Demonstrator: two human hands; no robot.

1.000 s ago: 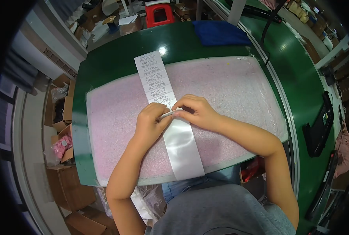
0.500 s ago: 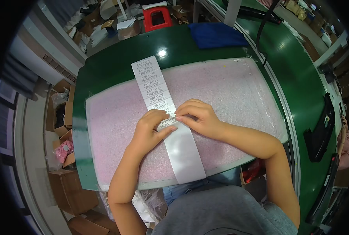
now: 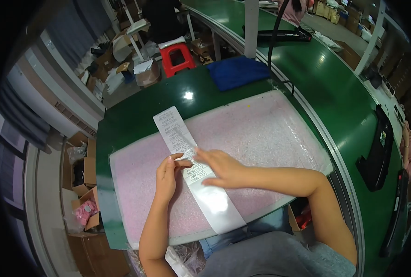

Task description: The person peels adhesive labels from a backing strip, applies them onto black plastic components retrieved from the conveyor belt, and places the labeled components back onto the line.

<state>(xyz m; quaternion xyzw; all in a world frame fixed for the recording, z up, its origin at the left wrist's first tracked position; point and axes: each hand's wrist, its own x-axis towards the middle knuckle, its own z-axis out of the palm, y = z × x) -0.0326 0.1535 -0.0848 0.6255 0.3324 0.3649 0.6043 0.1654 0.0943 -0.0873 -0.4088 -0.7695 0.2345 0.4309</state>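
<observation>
A long white strip of printed labels (image 3: 174,130) lies across a pink foam sheet (image 3: 261,129) on the green table (image 3: 136,106). Its near part is bare glossy backing (image 3: 217,207) running off the table's front edge. My left hand (image 3: 167,174) rests on the strip's left edge, fingertips at a label. My right hand (image 3: 221,167) lies over the strip from the right, its fingers pinching a label at about the strip's middle. Motion blur hides the exact grip.
A folded blue cloth (image 3: 237,73) lies at the table's far side beside a black cable (image 3: 274,41). A red stool (image 3: 177,58) stands behind the table. Open cardboard boxes (image 3: 83,166) sit on the floor at left. Black devices (image 3: 376,152) lie on the green belt at right.
The view has tilted up and the strip now lies slanted, slid toward me. My hands have shifted along it, and my right hand has flattened over the labels.
</observation>
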